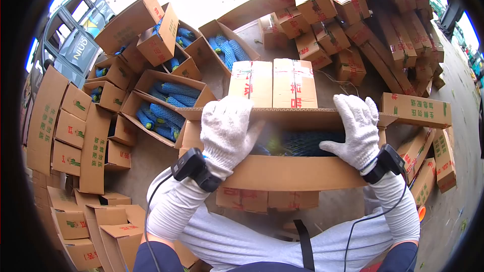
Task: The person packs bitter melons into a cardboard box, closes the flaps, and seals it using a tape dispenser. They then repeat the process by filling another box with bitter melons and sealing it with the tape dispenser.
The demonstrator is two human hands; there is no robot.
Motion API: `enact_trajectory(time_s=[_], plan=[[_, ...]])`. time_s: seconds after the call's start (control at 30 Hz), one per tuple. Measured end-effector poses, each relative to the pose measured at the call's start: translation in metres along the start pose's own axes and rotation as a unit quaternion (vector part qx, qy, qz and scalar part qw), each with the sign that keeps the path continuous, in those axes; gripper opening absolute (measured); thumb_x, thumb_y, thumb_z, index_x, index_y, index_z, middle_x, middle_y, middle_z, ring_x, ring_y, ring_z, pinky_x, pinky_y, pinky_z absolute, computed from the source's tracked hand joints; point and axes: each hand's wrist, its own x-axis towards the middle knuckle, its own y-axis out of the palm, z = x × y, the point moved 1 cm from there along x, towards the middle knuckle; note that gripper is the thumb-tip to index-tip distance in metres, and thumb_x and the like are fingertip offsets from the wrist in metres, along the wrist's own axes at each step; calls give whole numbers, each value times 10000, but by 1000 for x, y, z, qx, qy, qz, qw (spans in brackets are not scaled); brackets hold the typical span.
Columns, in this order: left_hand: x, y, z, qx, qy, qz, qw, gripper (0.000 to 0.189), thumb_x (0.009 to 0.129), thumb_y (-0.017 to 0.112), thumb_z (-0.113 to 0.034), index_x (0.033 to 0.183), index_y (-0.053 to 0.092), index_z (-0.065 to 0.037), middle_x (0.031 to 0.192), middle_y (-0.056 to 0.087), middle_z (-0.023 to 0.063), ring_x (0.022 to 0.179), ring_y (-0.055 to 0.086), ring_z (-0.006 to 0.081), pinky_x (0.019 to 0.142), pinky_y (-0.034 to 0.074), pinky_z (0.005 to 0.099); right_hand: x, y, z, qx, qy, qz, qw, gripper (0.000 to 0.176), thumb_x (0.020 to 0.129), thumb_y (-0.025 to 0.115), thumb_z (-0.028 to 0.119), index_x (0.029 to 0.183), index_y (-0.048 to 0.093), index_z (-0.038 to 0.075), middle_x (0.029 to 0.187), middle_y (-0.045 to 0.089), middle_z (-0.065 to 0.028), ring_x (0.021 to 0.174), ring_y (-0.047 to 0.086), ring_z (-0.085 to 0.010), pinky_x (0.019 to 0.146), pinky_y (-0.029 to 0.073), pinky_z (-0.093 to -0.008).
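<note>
An open cardboard box (292, 174) stands in front of me, its near flap folded out toward my lap. Inside lie dark green vegetables in blue netting (315, 143), partly blurred and shaded. My left hand (227, 133), in a white knitted glove, grips the far flap at the left, thumb pointing inward. At the flap's right end, my right hand (357, 131), gloved alike, holds on with its fingers over the edge and its thumb on the near side. Two closed boxes with red print (272, 83) sit just beyond the flap.
Open boxes of blue-netted vegetables (164, 113) stand at the left. Flattened or empty boxes (118, 229) lie at lower left. A large pile of closed boxes (348, 25) fills the upper right, and more boxes (416, 111) lie at right. A vehicle (75, 45) stands at upper left.
</note>
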Motion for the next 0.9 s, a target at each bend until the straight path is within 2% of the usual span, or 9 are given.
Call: enact_trajectory(time_s=[0.27, 0.43, 0.57, 0.6, 0.7, 0.73, 0.77, 0.87, 0.9], plan=[[-77, -38, -37, 65, -22, 244, 967, 833, 882, 639, -483, 1483, 405, 44, 1516, 420, 278, 1411, 407, 431, 1193, 275, 513, -51, 8, 46, 10, 13, 103, 995, 615, 766, 789, 288, 1286, 628, 3, 1302, 636, -225, 1236, 596, -397, 1096, 424, -518], [-36, -22, -51, 58, -2, 236, 970, 718, 906, 608, -314, 1483, 393, 55, 1531, 421, 254, 1391, 434, 407, 1173, 297, 483, -59, 22, 57, 21, 63, -22, 998, 471, 877, 652, 273, 1189, 641, -80, 1195, 662, -286, 1141, 647, -412, 1054, 471, -506], [-18, -7, -46, 10, -11, 299, 954, 686, 915, 531, -181, 1533, 329, 38, 1589, 353, 223, 1463, 344, 387, 1226, 222, 453, -96, -75, 26, 207, 194, 110, 953, 321, 922, 631, 249, 1122, 692, 4, 1004, 719, -181, 995, 682, -347, 925, 524, -437], [-17, -12, -47, 16, -19, 315, 949, 703, 860, 492, 4, 1542, 323, 33, 1601, 339, 217, 1472, 335, 362, 1231, 229, 399, -130, -102, 4, 254, 262, -76, 928, 231, 932, 649, 213, 1075, 714, 43, 953, 728, -135, 908, 686, -335, 846, 540, -410], [-28, -7, -34, -14, 19, 294, 956, 626, 954, 439, -108, 1553, 316, 27, 1624, 306, 204, 1501, 296, 345, 1243, 190, 405, -289, -152, -112, -46, 433, -180, 882, 164, 921, 660, 129, 1051, 714, 44, 995, 723, -171, 930, 701, -354, 834, 566, -384], [2, -28, -89, 74, 92, 255, 960, 473, 950, 600, -35, 1415, 531, 19, 1437, 532, 270, 1285, 562, 400, 1087, 451, 434, -361, -164, -143, -158, 492, -98, 851, 166, 925, 632, 111, 1054, 710, 40, 1000, 725, -175, 946, 699, -357, 842, 564, -408], [1, -26, -90, 77, 99, 248, 961, 475, 950, 594, -35, 1417, 530, 17, 1439, 528, 272, 1293, 555, 403, 1093, 444, 427, -443, -166, -168, -223, 575, -18, 787, 228, 952, 600, 125, 1136, 710, 47, 1135, 725, -158, 1071, 687, -356, 937, 535, -426], [-9, -19, -83, 107, 94, 232, 962, 492, 954, 611, -108, 1432, 534, -24, 1446, 521, 275, 1312, 539, 405, 1109, 427, 420, -593, -166, -199, -340, 427, 137, 827, 255, 933, 528, 115, 1144, 669, 87, 1153, 680, -156, 1098, 635, -359, 933, 508, -433], [-26, 7, -57, 0, -29, 231, 972, 608, 986, 410, -159, 1558, 311, 21, 1631, 299, 193, 1511, 278, 339, 1245, 177, 407, -618, -159, -202, -391, 349, 154, 838, 246, 933, 516, 121, 1129, 662, 93, 1150, 673, -151, 1104, 622, -355, 943, 494, -436]])
